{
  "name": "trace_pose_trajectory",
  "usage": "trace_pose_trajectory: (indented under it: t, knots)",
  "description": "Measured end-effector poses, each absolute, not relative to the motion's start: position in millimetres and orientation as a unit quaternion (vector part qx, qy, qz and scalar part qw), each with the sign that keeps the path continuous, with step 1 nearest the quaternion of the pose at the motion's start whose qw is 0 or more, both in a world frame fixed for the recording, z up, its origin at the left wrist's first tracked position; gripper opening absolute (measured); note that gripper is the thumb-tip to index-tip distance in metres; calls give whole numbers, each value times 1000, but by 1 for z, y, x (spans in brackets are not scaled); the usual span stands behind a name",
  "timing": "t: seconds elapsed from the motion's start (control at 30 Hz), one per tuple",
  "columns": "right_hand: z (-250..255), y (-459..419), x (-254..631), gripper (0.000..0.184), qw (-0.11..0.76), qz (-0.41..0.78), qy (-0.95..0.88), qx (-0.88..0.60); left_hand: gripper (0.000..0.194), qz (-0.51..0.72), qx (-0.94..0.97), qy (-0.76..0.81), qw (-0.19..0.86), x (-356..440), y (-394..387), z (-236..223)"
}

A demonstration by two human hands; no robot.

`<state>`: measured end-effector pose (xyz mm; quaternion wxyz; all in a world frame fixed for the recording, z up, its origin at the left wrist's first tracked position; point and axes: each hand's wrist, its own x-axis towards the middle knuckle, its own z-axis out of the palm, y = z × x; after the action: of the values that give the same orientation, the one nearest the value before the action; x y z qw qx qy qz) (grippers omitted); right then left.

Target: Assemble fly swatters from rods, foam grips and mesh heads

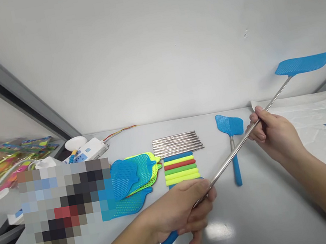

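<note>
A blue fly swatter (pixel 306 64) with an extended metal rod slants across the view, its head up at the right and its blue handle low in the middle. My left hand (pixel 186 207) is closed around the lower rod near the handle. Farther up, my right hand (pixel 272 130) pinches the same rod between thumb and fingers. A second, shorter blue fly swatter (pixel 232 143) lies on the table behind the rod. Metal rods (pixel 176 144) lie in a row, with coloured handles (pixel 181 169) in front of them, partly hidden by my left hand.
Several blue and yellow swatter heads (pixel 131 175) are piled left of the rods. A white power strip (pixel 88 151) with cables stands behind them. Packaged colourful items (pixel 9 160) lie at far left. White plastic wrapping (pixel 323 128) covers the table's right side. A pixelated patch hides the left area.
</note>
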<state>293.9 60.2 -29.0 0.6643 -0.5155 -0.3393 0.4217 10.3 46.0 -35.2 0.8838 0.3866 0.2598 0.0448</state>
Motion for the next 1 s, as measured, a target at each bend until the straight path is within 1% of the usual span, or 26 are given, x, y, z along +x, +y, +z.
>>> trace_pose_trajectory:
  t: [0.07, 0.13, 0.2, 0.27, 0.33, 0.43, 0.53, 0.6, 0.73, 0.9, 1.0]
  knots:
    - [-31, 59, 290, 33, 681, 427, -335, -492, 29, 44, 390, 253, 885, 9, 45, -32]
    - [-37, 55, 278, 27, 684, 457, -338, -457, 28, 47, 390, 251, 885, 9, 43, -30]
    - [-45, 48, 260, 25, 648, 517, -359, -428, 28, 53, 387, 253, 885, 9, 41, -29]
    - [-53, 40, 243, 29, 584, 575, -395, -414, 29, 58, 387, 253, 885, 9, 40, -29]
    - [-58, 34, 233, 35, 551, 592, -420, -411, 30, 60, 389, 248, 885, 9, 40, -30]
    - [-57, 30, 236, 44, 554, 569, -435, -425, 30, 51, 398, 240, 884, 6, 43, -33]
    - [-51, 29, 247, 49, 593, 524, -425, -439, 31, 32, 430, 231, 872, 1, 49, -35]
    - [-47, 29, 249, 49, 614, 505, -413, -445, 32, 25, 452, 232, 861, -3, 52, -34]
    - [-42, 29, 246, 45, 616, 493, -392, -473, 34, 19, 498, 245, 832, -8, 55, -30]
    - [-35, 37, 251, 43, 636, 462, -384, -484, 38, 3, 587, 285, 758, -13, 58, -21]
    - [-31, 40, 256, 42, 647, 450, -384, -482, 39, -11, 659, 335, 673, -17, 60, -11]
